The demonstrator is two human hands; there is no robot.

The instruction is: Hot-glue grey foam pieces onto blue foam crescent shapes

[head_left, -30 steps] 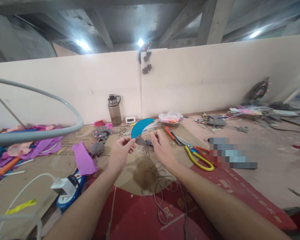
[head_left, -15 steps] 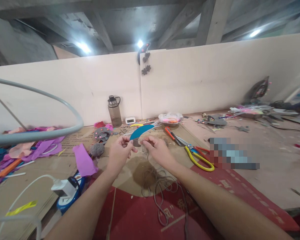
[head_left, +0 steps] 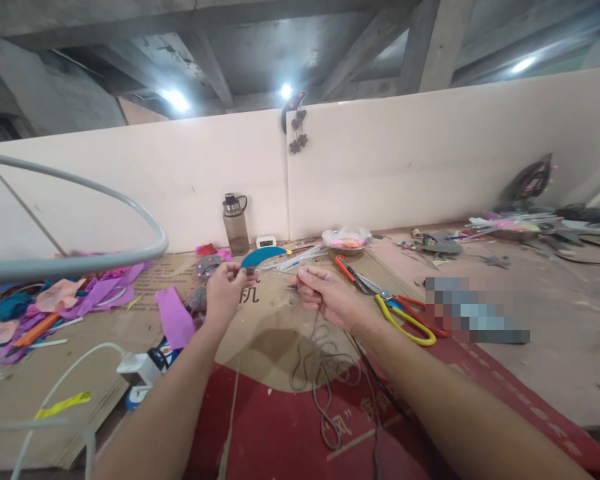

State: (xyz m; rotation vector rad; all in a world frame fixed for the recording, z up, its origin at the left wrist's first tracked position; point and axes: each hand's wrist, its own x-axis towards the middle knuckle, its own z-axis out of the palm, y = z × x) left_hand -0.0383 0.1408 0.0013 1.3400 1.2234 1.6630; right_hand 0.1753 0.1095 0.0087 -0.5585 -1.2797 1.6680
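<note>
My left hand [head_left: 225,291] pinches the lower left end of a blue crescent-shaped piece [head_left: 263,256], which looks thin and flat. My right hand [head_left: 327,297] is closed, thumb against curled fingers, on grey yarn [head_left: 325,363]. A thin strand stretches between the two hands. Below the right hand the yarn drops into loose loops over the cardboard [head_left: 260,360]. What the left fingertips cover is hidden. A grey yarn ball [head_left: 197,299] lies just left of my left hand.
Scissors with yellow handles [head_left: 410,333] and an orange utility knife [head_left: 344,268] lie right of my hands. A bottle [head_left: 236,227] stands by the back wall. Purple fabric [head_left: 174,317], a white plug [head_left: 139,367] and a grey tube [head_left: 140,220] are on the left.
My hands have moved apart, drawing a strand out between them. The blue crescent has gone left with my left hand. The view has shifted slightly.
</note>
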